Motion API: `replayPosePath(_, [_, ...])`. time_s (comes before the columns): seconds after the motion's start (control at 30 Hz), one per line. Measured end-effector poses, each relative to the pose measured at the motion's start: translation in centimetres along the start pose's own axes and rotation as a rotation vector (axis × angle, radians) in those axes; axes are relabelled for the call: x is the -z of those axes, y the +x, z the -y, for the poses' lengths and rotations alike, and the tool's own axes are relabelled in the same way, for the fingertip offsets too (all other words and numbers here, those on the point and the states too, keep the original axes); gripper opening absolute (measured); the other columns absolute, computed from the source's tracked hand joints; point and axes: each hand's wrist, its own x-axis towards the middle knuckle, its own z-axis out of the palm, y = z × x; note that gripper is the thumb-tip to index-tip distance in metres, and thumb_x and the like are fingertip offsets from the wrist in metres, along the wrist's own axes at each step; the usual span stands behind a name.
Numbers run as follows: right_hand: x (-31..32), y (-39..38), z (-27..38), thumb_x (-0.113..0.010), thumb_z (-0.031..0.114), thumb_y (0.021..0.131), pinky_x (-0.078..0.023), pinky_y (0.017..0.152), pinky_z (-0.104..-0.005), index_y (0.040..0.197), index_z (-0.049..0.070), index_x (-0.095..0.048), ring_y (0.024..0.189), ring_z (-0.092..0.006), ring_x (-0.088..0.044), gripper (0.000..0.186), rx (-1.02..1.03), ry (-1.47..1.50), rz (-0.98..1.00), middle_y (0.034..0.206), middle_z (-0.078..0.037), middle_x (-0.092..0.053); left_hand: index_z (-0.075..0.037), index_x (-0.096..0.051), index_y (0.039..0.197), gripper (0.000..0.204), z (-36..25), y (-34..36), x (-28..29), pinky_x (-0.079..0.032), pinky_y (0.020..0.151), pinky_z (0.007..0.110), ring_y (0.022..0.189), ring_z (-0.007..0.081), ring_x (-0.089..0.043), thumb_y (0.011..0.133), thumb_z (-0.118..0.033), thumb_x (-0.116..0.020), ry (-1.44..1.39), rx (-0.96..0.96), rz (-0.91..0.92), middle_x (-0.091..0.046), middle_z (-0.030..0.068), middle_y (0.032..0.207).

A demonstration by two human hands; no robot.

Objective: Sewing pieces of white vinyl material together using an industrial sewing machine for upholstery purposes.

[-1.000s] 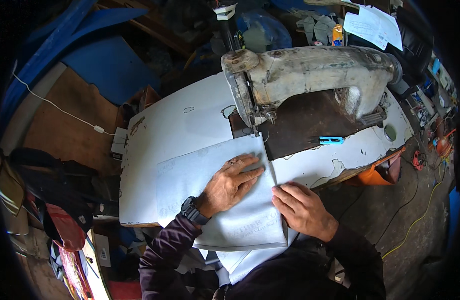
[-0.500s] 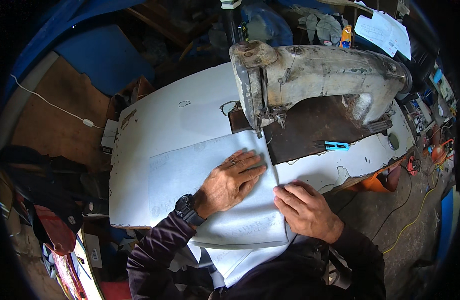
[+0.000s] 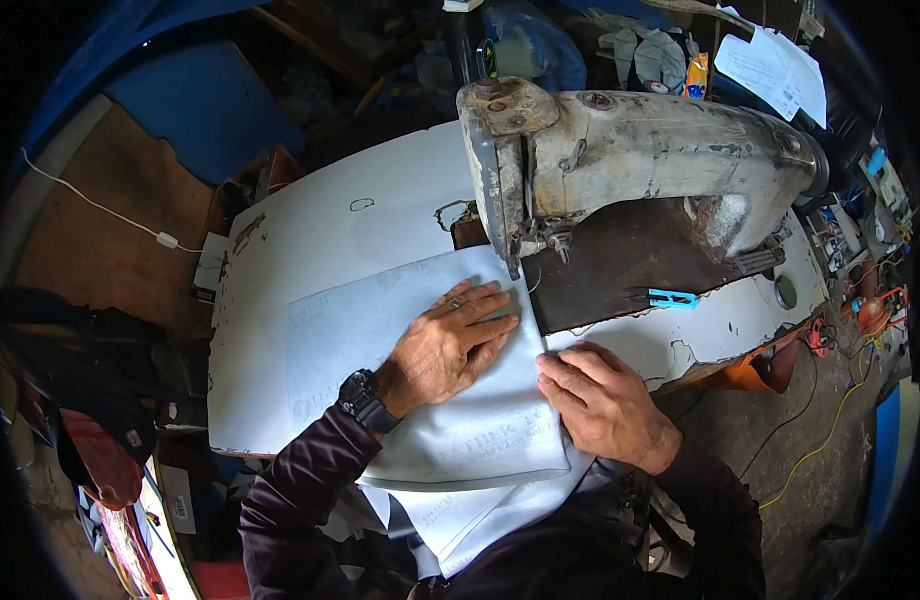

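Note:
White cloth with faint grey print lies folded on the sewing table, its far right corner under the needle end of a worn sewing machine. My left hand rests flat on the cloth, fingers stretched toward the needle. At the cloth's right edge, my right hand has its thumb and fingertips closed on the fabric; the fingertips' underside is hidden. The cloth's near part hangs over the table's front edge, with more white layers below it toward my lap.
Blue thread snips lie right of the needle, on the edge of the machine's dark bed. The white tabletop has chipped edges. Papers sit behind the machine. A yellow cable crosses the floor at the right.
The cloth's far edge has slid a little farther away, toward and past the needle. Both hands have moved slightly away from me with it, keeping their contact.

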Motion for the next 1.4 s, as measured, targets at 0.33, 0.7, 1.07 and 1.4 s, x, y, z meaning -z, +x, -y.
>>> replayPosePath(0.33, [-0.1,1.9,-1.7,-0.072,0.008,0.081,-0.054,0.104,-0.043,0.11,-0.004,-0.075,0.117,-0.0288,-0.061,0.031,-0.029,0.029,-0.009,0.125,-0.014,-0.071,-0.01,-0.077,0.128,0.031,2.2,1.4,0.1,-0.038,0.126,0.05,0.141,0.033,-0.058,0.098,-0.014,-0.071,0.011,0.006,-0.038,-0.067,0.0159,0.143])
replayPosePath(0.7, [-0.8,4.7,-4.4,-0.071,0.004,0.086,-0.054,0.1,-0.0436,0.111,-0.004,-0.077,0.116,-0.0293,-0.065,0.027,-0.064,0.064,0.02,0.128,-0.012,-0.074,-0.008,-0.078,0.123,0.026,6.2,3.8,0.4,-0.041,0.124,0.05,0.133,0.0346,-0.063,0.1,-0.016,-0.07,-0.013,-0.066,-0.09,-0.072,0.0179,0.131])
replayPosePath(1.07, [-1.5,5.4,-4.0,-0.064,-0.004,0.082,-0.052,0.104,-0.0452,0.121,-0.005,-0.075,0.12,-0.0356,-0.062,0.04,-0.165,0.094,0.084,0.135,-0.014,-0.072,-0.009,-0.079,0.119,0.031,8.6,3.8,-0.6,-0.044,0.121,0.044,0.131,0.0313,-0.062,0.101,-0.024,-0.058,-0.012,-0.111,-0.114,-0.07,0.0133,0.137])
replayPosePath(1.4, [0.4,-3.3,3.3,-0.071,0.006,0.093,-0.058,0.081,-0.0449,0.109,0.001,-0.075,0.086,-0.0362,-0.069,0.018,-0.276,0.26,-0.325,0.09,-0.014,-0.073,-0.004,-0.074,0.126,0.03,7.2,1.4,1.9,-0.051,0.11,0.047,0.125,0.0348,-0.065,0.102,-0.021,-0.064,0.304,0.031,-0.026,-0.071,0.0166,0.132])
